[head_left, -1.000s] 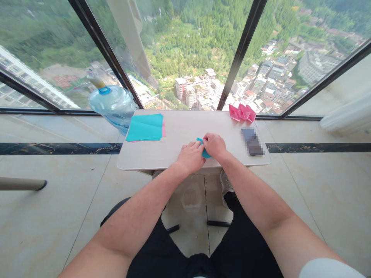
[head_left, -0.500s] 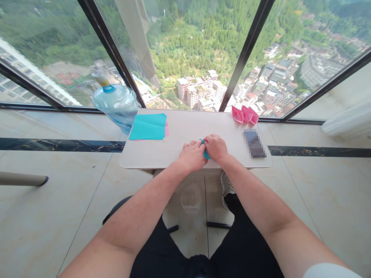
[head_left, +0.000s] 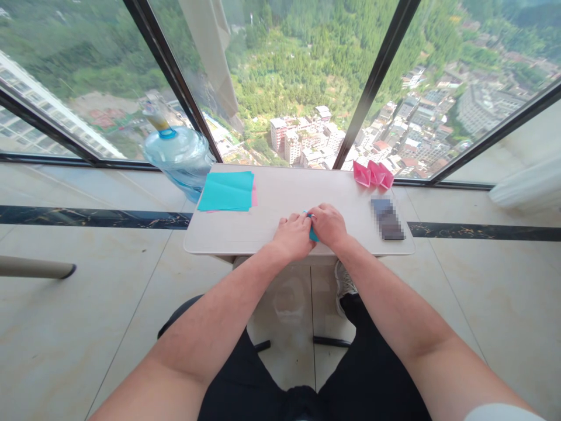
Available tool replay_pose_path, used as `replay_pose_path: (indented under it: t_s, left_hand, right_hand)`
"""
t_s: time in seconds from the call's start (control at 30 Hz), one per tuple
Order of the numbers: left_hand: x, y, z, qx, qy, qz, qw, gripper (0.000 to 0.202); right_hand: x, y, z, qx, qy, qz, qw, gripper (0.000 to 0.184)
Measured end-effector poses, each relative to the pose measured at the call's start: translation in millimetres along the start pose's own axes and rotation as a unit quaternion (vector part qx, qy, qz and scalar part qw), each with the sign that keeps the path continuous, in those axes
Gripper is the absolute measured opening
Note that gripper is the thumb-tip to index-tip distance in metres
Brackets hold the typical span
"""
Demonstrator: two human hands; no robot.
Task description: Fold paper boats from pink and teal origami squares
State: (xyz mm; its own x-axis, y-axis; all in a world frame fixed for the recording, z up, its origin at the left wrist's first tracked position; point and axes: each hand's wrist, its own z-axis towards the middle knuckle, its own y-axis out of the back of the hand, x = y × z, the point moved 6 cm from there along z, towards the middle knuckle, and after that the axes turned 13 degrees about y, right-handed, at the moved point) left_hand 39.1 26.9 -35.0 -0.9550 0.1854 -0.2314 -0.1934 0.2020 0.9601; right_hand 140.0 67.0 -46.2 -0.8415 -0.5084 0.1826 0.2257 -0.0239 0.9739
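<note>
Near the front edge of a small white table (head_left: pixel 236 237), my left hand (head_left: pixel 294 235) and my right hand (head_left: pixel 329 225) meet over a piece of folded blue paper (head_left: pixel 312 234). Only a narrow strip of the paper shows between them; the hands cover the rest. Both hands have bent fingers closed on the paper from either side. At the table's back left lies a stack of blue paper sheets (head_left: pixel 225 192), with pink paper (head_left: pixel 255 193) peeking out under its right edge. Several pink folded paper pieces (head_left: pixel 373 175) stand at the back right corner.
A blurred-out, phone-shaped dark object (head_left: pixel 388 220) lies on the table's right side. Behind the left end stands a large clear water bottle (head_left: pixel 179 155). Tall windows (head_left: pixel 302 70) rise beyond the table. A chair or table leg (head_left: pixel 37 268) reaches in from the left.
The view has shifted slightly, so everything sits a little further right. Both hands stay on the blue paper in almost the same pose.
</note>
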Motion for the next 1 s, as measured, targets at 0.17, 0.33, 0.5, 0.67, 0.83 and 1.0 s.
replay_pose_path:
  t_s: [0.17,0.33,0.5,0.67,0.83,1.0]
  left_hand:
    - [-0.9,-0.2,-1.4,0.003,-0.004,0.008,1.000,0.048]
    - [-1.3,0.4,-2.2,0.006,-0.002,0.008,1.000,0.048]
    - [-2.0,2.2,-3.4,0.012,0.000,0.008,1.000,0.046]
    - [-1.5,3.6,-4.6,0.015,0.006,0.013,1.000,0.049]
    - [-1.2,2.3,-5.5,0.015,0.013,0.013,1.000,0.052]
    - [-1.5,-0.4,-5.1,0.002,0.017,0.016,1.000,0.059]
  right_hand:
    - [-1.9,-2.1,-0.9,0.002,-0.008,0.013,1.000,0.029]
    - [-1.5,-3.3,-2.3,-0.002,-0.001,0.018,1.000,0.030]
    - [0.9,-1.7,-2.8,-0.006,0.009,0.020,1.000,0.029]
    - [2.9,-1.6,-2.9,-0.002,0.014,0.020,1.000,0.029]
    - [4.9,-0.7,-3.1,0.007,0.010,0.017,1.000,0.029]
    - [5.2,-0.8,-4.2,0.004,0.011,0.019,1.000,0.028]
